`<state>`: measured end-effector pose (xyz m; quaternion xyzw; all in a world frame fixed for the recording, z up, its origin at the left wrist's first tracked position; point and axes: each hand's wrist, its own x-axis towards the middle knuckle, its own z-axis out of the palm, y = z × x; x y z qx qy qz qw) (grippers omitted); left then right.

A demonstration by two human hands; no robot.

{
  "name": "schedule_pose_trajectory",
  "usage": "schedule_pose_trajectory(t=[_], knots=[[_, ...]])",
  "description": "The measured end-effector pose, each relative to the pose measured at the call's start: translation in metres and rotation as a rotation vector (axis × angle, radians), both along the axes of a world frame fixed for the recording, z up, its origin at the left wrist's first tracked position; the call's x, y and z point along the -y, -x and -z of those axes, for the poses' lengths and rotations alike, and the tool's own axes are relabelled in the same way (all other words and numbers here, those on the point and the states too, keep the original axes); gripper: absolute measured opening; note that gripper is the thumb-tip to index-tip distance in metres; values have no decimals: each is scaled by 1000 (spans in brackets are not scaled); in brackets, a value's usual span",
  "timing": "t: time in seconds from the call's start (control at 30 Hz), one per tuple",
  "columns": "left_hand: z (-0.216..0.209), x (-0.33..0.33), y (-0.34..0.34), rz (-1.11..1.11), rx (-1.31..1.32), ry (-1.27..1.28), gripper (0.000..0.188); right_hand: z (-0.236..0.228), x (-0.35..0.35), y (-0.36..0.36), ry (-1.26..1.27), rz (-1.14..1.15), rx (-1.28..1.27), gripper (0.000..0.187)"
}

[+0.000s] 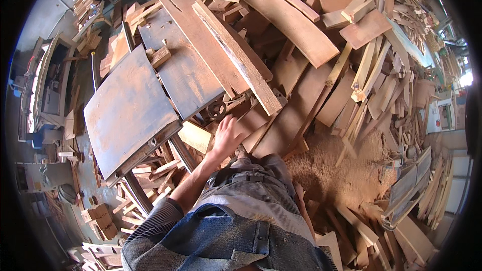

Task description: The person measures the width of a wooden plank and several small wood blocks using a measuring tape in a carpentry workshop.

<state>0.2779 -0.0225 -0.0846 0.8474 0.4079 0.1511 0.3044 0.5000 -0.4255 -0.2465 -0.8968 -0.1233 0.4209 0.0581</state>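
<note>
Handwheel (217, 110) sat below the metal tabletop (186, 75), near the left hand (226, 138), its fingers outstretched; boards (198, 35) lay above; whether the right hand (299, 190) gripped anything could not be told.

Loose sawdust (346, 168) lies thick over on the right, and further right I see slim slats (436, 190) bunched beside white panels (460, 173). Far left, thin offcuts (88, 10) sit piled; near left, chunky wooden blocks (99, 221) cluster together.
</note>
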Motion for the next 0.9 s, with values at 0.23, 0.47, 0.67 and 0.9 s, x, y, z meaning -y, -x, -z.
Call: schedule_pose_trajectory(t=[0.23, 0.47, 0.67, 0.9], knots=[[-58, -52, -138, 288, -200, -270, 87, -47, 27, 22, -265, 124, 61, 56], [-36, -65, -183, 359, -120, -505, 77, 7, 76, 74, 34, 476, -57, 53], [-40, -71, -185, 386, -141, -559, 69, 1, 104, 84, -28, 456, -110, 51], [-43, -118, -196, 306, -354, -522, 73, 12, 142, 35, -89, 408, -104, 49]])
